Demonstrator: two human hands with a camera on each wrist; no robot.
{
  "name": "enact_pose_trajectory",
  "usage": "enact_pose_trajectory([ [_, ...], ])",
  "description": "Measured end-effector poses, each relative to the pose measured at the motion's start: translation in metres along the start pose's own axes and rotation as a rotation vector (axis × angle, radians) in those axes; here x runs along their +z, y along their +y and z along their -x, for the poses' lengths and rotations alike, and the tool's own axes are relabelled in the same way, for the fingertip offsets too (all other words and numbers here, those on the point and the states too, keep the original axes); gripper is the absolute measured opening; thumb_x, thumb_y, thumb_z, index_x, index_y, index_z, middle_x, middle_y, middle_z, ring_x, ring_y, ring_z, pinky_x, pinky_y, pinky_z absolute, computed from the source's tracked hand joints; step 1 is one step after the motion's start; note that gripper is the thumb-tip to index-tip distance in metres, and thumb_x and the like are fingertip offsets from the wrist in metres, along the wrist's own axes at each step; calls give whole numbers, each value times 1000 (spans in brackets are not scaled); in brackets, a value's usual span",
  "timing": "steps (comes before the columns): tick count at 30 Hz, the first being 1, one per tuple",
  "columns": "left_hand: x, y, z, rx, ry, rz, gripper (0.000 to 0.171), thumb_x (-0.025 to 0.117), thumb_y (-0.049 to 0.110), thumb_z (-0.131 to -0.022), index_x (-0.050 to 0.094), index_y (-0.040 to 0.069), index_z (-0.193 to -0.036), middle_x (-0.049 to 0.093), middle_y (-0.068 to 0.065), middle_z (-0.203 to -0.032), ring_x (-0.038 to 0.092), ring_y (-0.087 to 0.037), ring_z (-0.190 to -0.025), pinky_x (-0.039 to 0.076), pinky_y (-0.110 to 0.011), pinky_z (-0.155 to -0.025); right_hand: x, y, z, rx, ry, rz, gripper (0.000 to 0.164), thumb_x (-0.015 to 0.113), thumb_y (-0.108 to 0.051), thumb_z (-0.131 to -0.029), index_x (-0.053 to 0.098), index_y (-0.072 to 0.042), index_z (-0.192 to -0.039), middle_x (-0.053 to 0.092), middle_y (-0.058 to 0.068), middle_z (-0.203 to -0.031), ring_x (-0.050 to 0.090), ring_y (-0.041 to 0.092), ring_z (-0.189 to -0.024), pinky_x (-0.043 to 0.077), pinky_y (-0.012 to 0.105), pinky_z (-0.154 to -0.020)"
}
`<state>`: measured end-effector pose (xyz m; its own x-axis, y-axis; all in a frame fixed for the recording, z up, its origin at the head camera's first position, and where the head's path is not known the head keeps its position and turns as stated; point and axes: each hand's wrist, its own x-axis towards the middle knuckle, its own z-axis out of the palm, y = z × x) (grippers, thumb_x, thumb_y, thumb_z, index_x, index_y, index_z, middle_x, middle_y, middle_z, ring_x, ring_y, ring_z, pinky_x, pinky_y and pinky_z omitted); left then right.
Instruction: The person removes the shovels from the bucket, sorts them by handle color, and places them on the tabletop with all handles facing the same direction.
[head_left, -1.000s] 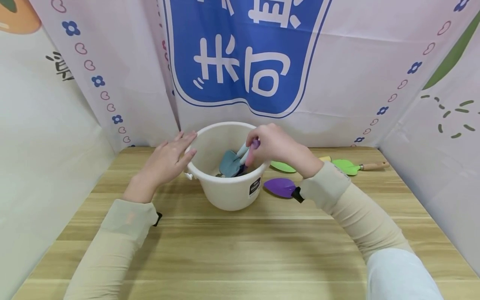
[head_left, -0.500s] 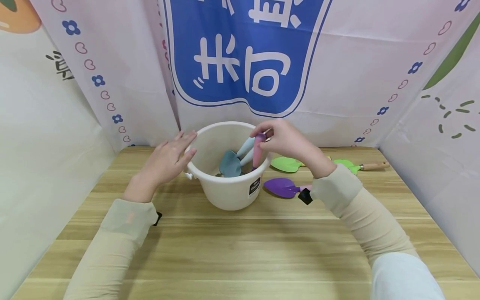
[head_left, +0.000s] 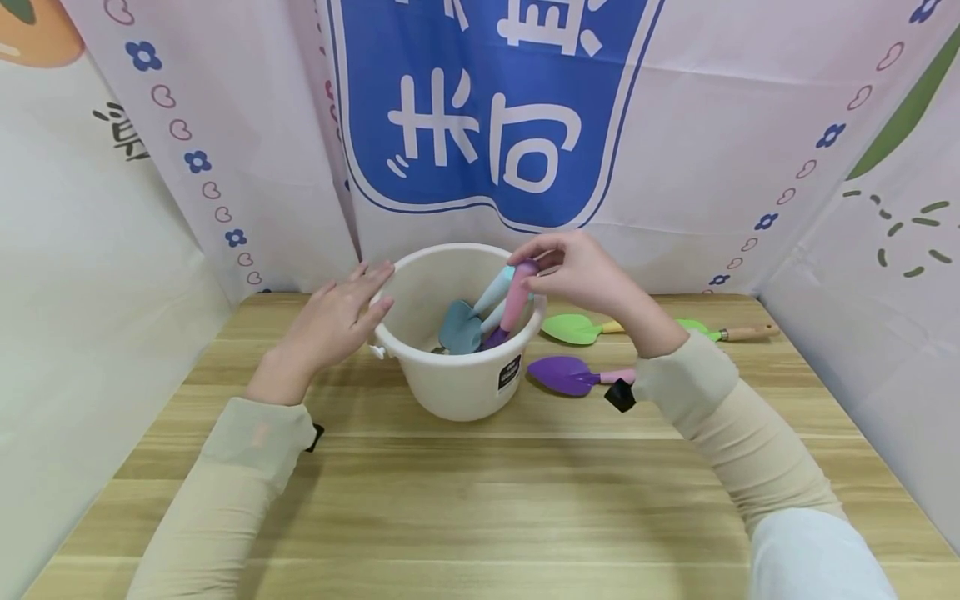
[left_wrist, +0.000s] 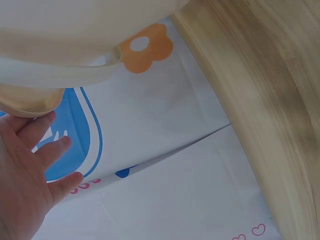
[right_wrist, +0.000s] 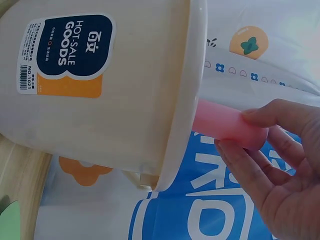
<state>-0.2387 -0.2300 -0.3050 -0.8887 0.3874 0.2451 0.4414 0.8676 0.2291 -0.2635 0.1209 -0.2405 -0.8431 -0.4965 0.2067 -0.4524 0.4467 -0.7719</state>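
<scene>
A white bucket (head_left: 442, 387) stands near the back of the table. My left hand (head_left: 333, 321) rests on its left rim with fingers extended, and in the left wrist view the fingertips (left_wrist: 44, 120) touch the rim. Over the right rim, my right hand (head_left: 581, 275) pinches the top of a pink-handled garden tool (head_left: 516, 298) between thumb and fingers. Its purple lower part goes down into the bucket, where its head is hidden. Beside it in the bucket lean blue-grey trowels (head_left: 459, 327) with pale blue handles. The right wrist view shows the pink handle (right_wrist: 225, 122) sticking out past the rim.
Right of the bucket, a purple trowel (head_left: 562, 375) with a pink handle lies on the wooden table (head_left: 480, 508). Behind it lie a green trowel (head_left: 573, 328) with a yellow handle and another green one with a wooden handle (head_left: 746, 332). Printed cloth (head_left: 675, 208) hangs behind.
My right hand has risen slightly and shifted right, drawing the pink-handled tool toward the bucket's right rim, more upright. My left hand stays on the rim.
</scene>
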Motion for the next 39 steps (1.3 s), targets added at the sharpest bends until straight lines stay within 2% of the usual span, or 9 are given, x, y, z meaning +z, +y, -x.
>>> enact_pose_trajectory([
  [7,-1,0,0,1,-9,2,67,27,50,-111,29,7,-162,28,-11,-166,20,-36,-154,17,-71,-117,-5,0,4,-4,20,-37,30,73,-3,-91,72,5,-120,70,16,-118,68,29,-105,57,29,-87],
  [15,0,0,0,-2,-13,-3,67,28,49,-111,29,6,-162,28,-11,-166,21,-38,-153,17,-70,-117,-8,0,7,3,78,-103,27,73,-11,-93,74,-1,-118,71,12,-118,68,26,-105,58,29,-87],
  [23,2,-3,-1,11,8,-12,65,29,48,-111,31,5,-161,30,-13,-165,22,-38,-153,19,-71,-117,-15,-2,12,24,97,-167,28,72,-8,-94,71,2,-120,71,15,-119,67,24,-103,56,27,-89],
  [29,2,-3,-1,11,3,-7,66,29,49,-111,31,5,-161,30,-13,-165,21,-37,-153,19,-71,-116,-17,1,13,24,113,-256,22,70,-1,-92,71,3,-114,70,15,-118,69,22,-102,57,27,-90],
  [34,1,-3,0,11,5,-2,66,29,49,-111,31,6,-161,30,-12,-165,21,-37,-153,19,-71,-116,-22,3,16,26,129,-347,15,71,1,-92,74,-3,-106,70,10,-114,69,20,-101,56,27,-92],
  [39,1,-3,0,13,8,-4,65,30,48,-111,31,6,-161,30,-12,-165,22,-38,-153,19,-71,-116,-26,5,19,-16,178,-408,17,73,2,-91,77,-11,-101,73,3,-108,70,18,-97,56,26,-90],
])
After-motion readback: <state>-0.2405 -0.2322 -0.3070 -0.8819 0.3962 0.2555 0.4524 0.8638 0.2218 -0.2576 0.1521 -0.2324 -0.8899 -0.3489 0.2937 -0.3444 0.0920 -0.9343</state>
